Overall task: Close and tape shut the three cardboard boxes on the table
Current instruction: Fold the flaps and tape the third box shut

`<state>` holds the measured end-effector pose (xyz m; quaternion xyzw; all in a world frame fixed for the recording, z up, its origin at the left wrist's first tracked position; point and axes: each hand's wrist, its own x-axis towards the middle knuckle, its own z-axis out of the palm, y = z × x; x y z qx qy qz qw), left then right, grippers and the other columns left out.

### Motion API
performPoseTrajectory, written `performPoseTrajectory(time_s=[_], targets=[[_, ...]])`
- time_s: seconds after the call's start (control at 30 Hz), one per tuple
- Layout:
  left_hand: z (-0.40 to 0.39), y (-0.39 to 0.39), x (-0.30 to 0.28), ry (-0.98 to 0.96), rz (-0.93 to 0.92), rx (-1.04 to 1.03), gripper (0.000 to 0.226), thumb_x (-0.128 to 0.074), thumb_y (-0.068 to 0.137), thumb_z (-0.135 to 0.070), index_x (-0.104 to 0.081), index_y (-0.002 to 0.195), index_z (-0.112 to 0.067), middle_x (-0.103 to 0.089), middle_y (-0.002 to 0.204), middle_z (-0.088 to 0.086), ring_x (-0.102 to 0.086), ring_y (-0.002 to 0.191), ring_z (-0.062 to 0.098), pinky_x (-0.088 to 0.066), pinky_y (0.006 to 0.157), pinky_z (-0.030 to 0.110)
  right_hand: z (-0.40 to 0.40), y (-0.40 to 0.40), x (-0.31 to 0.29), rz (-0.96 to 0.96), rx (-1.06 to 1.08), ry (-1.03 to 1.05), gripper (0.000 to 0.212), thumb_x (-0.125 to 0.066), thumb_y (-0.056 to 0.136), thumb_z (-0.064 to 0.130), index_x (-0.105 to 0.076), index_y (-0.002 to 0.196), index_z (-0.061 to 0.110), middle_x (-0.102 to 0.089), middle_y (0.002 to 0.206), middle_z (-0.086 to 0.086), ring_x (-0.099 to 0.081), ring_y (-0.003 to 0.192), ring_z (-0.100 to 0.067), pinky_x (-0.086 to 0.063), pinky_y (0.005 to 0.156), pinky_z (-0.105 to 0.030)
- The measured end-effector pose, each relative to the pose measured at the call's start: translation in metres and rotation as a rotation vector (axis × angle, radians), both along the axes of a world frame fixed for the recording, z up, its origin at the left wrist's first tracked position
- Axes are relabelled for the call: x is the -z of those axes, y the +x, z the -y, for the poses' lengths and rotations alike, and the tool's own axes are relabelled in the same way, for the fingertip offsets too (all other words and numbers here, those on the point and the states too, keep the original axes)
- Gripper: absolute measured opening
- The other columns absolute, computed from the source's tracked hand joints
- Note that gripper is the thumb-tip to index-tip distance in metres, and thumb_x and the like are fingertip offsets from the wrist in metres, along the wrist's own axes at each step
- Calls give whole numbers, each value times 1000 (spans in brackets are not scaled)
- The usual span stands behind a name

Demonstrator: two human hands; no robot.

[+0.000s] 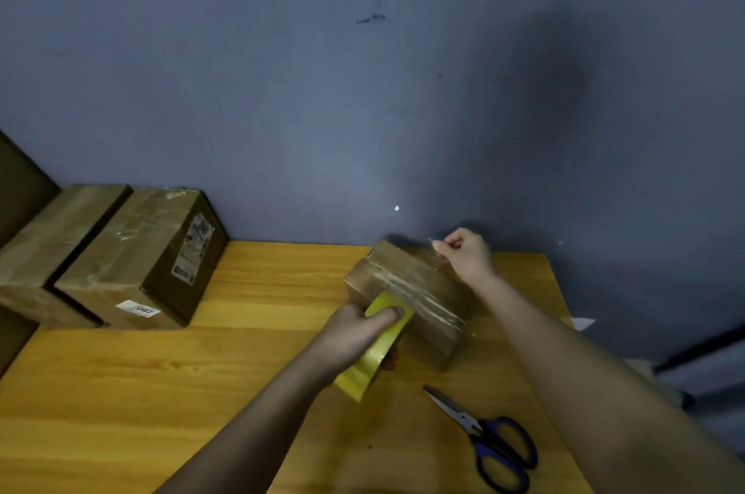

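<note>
the small cardboard box (pixel 411 300) sits on the wooden table (pixel 161 392) near its far edge, towards the far right corner, turned at an angle to the table's edges. its flaps are down and glossy clear tape runs along the top seam. the right hand (pixel 465 251) is at the box's far end, thumb and forefinger pinched on the free end of a clear tape strip (pixel 437 251) that lies over that end of the box. the left hand (pixel 358 328) is at the box's near-left side, curled tightly round a yellow tape roll (pixel 369 358), which touches or nearly touches the box's near edge; whether the strip runs unbroken from the roll to the right hand is hard to tell, as the tape is clear.

just beside the box, towards the near right of the table, a pair of scissors (pixel 490 439) with blue and black handles lies flat, blades closed and pointing towards the box, under the right forearm.

well apart, at the far left corner of the table, two larger cardboard boxes stand side by side and touching. the nearer one (pixel 137 259) is closed and covered in shiny tape, with a printed label on its right side and a white sticker on its near face. the other (pixel 52 247), at the left edge, also looks closed and taped.

a blue-grey wall (pixel 363 90) rises behind the table's far edge.
</note>
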<state>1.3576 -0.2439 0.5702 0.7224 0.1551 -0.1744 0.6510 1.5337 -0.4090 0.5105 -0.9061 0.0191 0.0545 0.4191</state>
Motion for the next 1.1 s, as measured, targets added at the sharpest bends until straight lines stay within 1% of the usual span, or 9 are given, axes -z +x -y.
performPoseTrajectory(time_s=[0.23, 0.4, 0.53, 0.7, 0.8, 0.87, 0.93, 1.03, 1.1], targets=[[4, 14, 4, 45, -95, -35, 27, -59, 91, -29, -63, 78, -6, -68, 66, 16, -64, 57, 30, -51, 56, 29, -2, 5, 25, -119, 58, 66, 28, -74, 82, 23, -52, 65, 21, -65, 83, -11, -63, 84, -30, -50, 78, -37], [1, 15, 11, 80, -104, -20, 29, -59, 90, -31, -64, 78, -6, -70, 69, 16, -66, 60, 29, -56, 61, 31, -2, 7, 32, -216, 45, 52, 18, -73, 84, 26, -62, 88, 12, -65, 99, -13, -59, 92, -27, -42, 77, -30], [0, 17, 16, 98, -106, -3, 31, -60, 89, -34, -66, 82, -4, -71, 69, 15, -66, 61, 29, -54, 63, 32, -2, 6, 31, -340, 8, 74, 16, -68, 89, 25, -59, 93, 11, -65, 105, -16, -57, 88, -24, -41, 76, -28], [1, 17, 19, 97, -119, -36, 27, -61, 88, -30, -63, 86, -3, -69, 66, 13, -64, 58, 28, -51, 56, 29, 1, 2, 13, -622, 9, 130, 16, -59, 91, 24, -65, 84, 10, -66, 81, -12, -59, 62, -21, -44, 57, -25], [0, 18, 20, 91, -125, -44, 28, -62, 87, -28, -64, 87, -1, -68, 66, 14, -64, 56, 28, -53, 56, 30, 2, 2, 11, -745, -44, 65, 26, -50, 95, 21, -61, 75, 8, -62, 73, -12, -58, 61, -24, -44, 56, -25], [-1, 18, 19, 82, -130, -39, 28, -62, 88, -27, -63, 89, 0, -68, 66, 14, -63, 54, 27, -50, 53, 28, 1, 5, 18, -690, -1, 18, 19, -50, 94, 17, -63, 92, 3, -64, 92, -17, -61, 76, -27, -47, 63, -27], [0, 17, 18, 76, -120, -32, 24, -61, 89, -26, -62, 87, -3, -67, 67, 15, -62, 53, 25, -49, 50, 26, 2, 4, 26, -441, 65, -75, 25, -53, 91, 10, -60, 115, 5, -62, 116, -14, -60, 100, -30, -45, 75, -28], [3, 18, 19, 53, -113, -27, 23, -60, 90, -26, -62, 86, -4, -67, 67, 14, -62, 53, 25, -49, 51, 26, -3, -14, 17, 69, -18, -252, 25, -48, 96, 9, -63, 116, 15, -66, 114, -8, -62, 98, -27, -46, 71, -28], [4, 17, 22, 52, -115, -19, 24, -61, 90, -27, -62, 86, -3, -68, 66, 14, -63, 53, 25, -50, 51, 26, -15, -31, 14, 174, -162, -362, 32, -39, 103, 24, -59, 126, 14, -65, 119, -12, -62, 103, -31, -50, 80, -35]])
